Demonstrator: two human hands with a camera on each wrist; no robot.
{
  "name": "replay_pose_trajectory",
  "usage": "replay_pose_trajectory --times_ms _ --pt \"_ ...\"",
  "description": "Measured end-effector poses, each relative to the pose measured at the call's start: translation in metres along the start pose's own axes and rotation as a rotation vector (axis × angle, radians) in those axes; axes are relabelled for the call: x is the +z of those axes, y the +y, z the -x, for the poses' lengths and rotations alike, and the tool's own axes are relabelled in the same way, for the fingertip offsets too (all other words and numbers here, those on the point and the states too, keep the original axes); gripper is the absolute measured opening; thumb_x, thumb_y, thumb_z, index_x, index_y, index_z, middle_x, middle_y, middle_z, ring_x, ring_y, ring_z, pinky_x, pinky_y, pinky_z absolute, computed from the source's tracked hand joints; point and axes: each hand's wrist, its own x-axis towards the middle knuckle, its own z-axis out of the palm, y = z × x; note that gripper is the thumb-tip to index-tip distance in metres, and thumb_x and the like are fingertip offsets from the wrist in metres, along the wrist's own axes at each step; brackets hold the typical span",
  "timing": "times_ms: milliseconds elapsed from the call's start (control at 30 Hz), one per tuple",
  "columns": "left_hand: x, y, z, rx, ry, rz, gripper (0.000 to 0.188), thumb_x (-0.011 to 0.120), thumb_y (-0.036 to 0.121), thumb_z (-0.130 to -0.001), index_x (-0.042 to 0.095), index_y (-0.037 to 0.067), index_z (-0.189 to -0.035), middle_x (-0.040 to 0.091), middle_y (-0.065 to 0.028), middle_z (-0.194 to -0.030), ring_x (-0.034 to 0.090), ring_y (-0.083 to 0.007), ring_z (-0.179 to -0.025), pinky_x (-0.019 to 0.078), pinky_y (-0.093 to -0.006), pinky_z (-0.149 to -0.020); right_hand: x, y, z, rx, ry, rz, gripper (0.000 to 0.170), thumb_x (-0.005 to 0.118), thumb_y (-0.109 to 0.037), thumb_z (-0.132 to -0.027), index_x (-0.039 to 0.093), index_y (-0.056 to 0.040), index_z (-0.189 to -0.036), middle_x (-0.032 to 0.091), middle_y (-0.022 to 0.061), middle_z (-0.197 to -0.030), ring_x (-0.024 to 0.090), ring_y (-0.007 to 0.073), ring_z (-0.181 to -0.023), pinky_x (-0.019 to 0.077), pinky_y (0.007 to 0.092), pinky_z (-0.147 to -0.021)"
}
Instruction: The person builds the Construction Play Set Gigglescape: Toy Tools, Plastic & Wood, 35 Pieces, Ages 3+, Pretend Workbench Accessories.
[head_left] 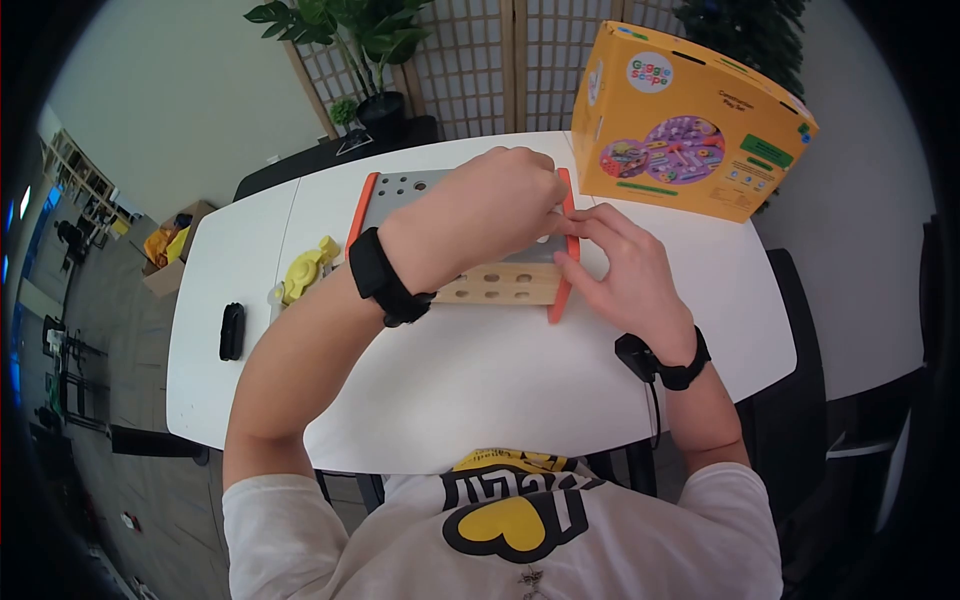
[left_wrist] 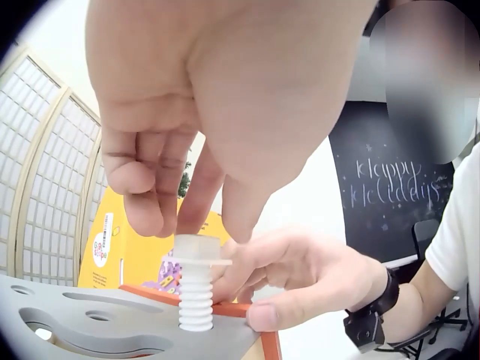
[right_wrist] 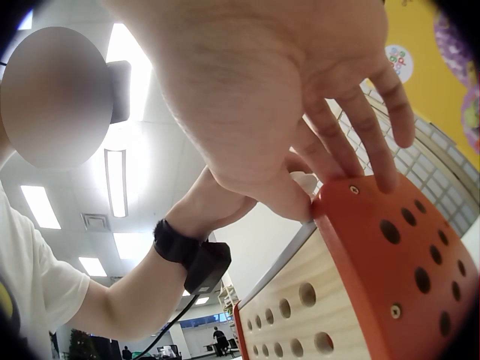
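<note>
Fingers of the left hand [left_wrist: 217, 97], nearly closed, apparently pinch 1 white bolt [left_wrist: 196, 300], upright in the gray panel [left_wrist: 225, 341] below them; the right hand [right_wrist: 247, 97], fingers spread, touches the orange side panel [right_wrist: 360, 247].

Pale smooth wood side panel [right_wrist: 289, 319], white plastic-looking bolt [left_wrist: 196, 292], matt grey top [left_wrist: 135, 319]
</note>
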Motion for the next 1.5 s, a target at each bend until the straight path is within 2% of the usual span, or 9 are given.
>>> replay_pose_trajectory --times_ms 200,300,400,500,800,900,1000,1300,1500 --pt "0.004 -0.025 0.000 0.250 0.009 0.276 0.012 0.072 0.004 -0.084 0.074 -0.001 -0.094 0.070 -0.0137 -0.087 0.069 -0.0330 -0.079 0.0556 -0.0409 -0.074 0.002 0.003 0.001 -0.003 0.017 -0.019 0.030 0.078 -0.020 -0.086 0.074 -0.0003 -0.108 0.071 0.0087 -0.104 0.073 0.0309 -0.088 0.0587 0.0385 -0.078" --pt "0.008 -0.021 -0.001 0.285 0.150 0.451 0.008 0.073 0.005 -0.084 0.072 -0.001 -0.089 0.070 -0.0138 -0.086 0.068 -0.0327 -0.078 0.0550 -0.0414 -0.073 0.001 0.002 0.000 0.004 0.004 -0.010 0.030 0.078 -0.020 -0.086 0.074 -0.0003 -0.108 0.071 0.0088 -0.104 0.073 0.0307 -0.088 0.0588 0.0384 -0.078" --pt "0.001 -0.010 0.002 0.144 0.217 0.203 0.008 0.073 0.006 -0.084 0.069 -0.002 -0.085 0.070 -0.0150 -0.087 0.068 -0.0330 -0.079 0.0548 -0.0415 -0.072 0.002 0.003 0.000 0.003 0.003 0.000 0.030 0.077 -0.020 -0.086 0.074 -0.0004 -0.109 0.071 0.0088 -0.104 0.073 0.0307 -0.088 0.0588 0.0383 -0.078" --pt "-0.003 0.000 -0.002 -0.022 -0.004 0.056 0.009 0.073 0.006 -0.084 0.072 -0.002 -0.089 0.070 -0.0165 -0.088 0.069 -0.0333 -0.081 0.0546 -0.0425 -0.072 0.000 0.002 0.000 0.012 -0.009 0.009 0.031 0.078 -0.020 -0.086 0.074 -0.0004 -0.109 0.071 0.0087 -0.104 0.073 0.0308 -0.088 0.0589 0.0383 -0.078" --pt "0.008 -0.023 0.002 0.331 0.092 0.346 0.018 0.075 0.012 -0.085 0.078 0.001 -0.099 0.070 -0.0187 -0.090 0.069 -0.0333 -0.083 0.0554 -0.0434 -0.075 0.000 0.001 -0.001 0.015 -0.010 -0.016 0.031 0.078 -0.020 -0.086 0.074 0.0006 -0.109 0.070 0.0091 -0.104 0.073 0.0311 -0.088 0.0588 0.0384 -0.078" --pt "0.001 -0.012 0.003 0.137 0.115 0.166 0.017 0.074 0.012 -0.086 0.079 0.002 -0.099 0.071 -0.0185 -0.089 0.070 -0.0332 -0.084 0.0557 -0.0439 -0.075 0.003 0.004 0.000 0.004 0.007 -0.018 0.031 0.077 -0.020 -0.086 0.074 0.0005 -0.109 0.070 0.0092 -0.104 0.072 0.0311 -0.088 0.0587 0.0385 -0.078" --pt "-0.002 0.001 -0.002 -0.054 -0.064 -0.021 0.016 0.074 0.012 -0.086 0.079 0.002 -0.098 0.071 -0.0177 -0.084 0.070 -0.0336 -0.083 0.0559 -0.0433 -0.076 0.001 0.003 0.000 0.018 -0.010 -0.007 0.031 0.077 -0.021 -0.086 0.074 0.0001 -0.110 0.070 0.0091 -0.104 0.072 0.0310 -0.088 0.0587 0.0384 -0.078" --pt "0.004 -0.022 -0.002 0.336 -0.003 0.505 0.013 0.072 0.008 -0.087 0.079 0.002 -0.095 0.071 -0.0150 -0.083 0.070 -0.0319 -0.079 0.0561 -0.0406 -0.075 0.002 0.004 0.000 0.022 -0.024 -0.018 0.031 0.077 -0.021 -0.086 0.074 -0.0015 -0.110 0.070 0.0086 -0.104 0.072 0.0304 -0.089 0.0587 0.0382 -0.079" --pt "-0.002 -0.005 -0.002 -0.018 0.004 0.029 0.013 0.073 0.008 -0.086 0.080 0.002 -0.096 0.071 -0.0151 -0.084 0.069 -0.0330 -0.078 0.0552 -0.0407 -0.074 0.000 0.001 0.000 0.028 -0.009 -0.033 0.030 0.078 -0.020 -0.086 0.074 -0.0022 -0.110 0.070 0.0080 -0.104 0.072 0.0296 -0.089 0.0587 0.0379 -0.079"
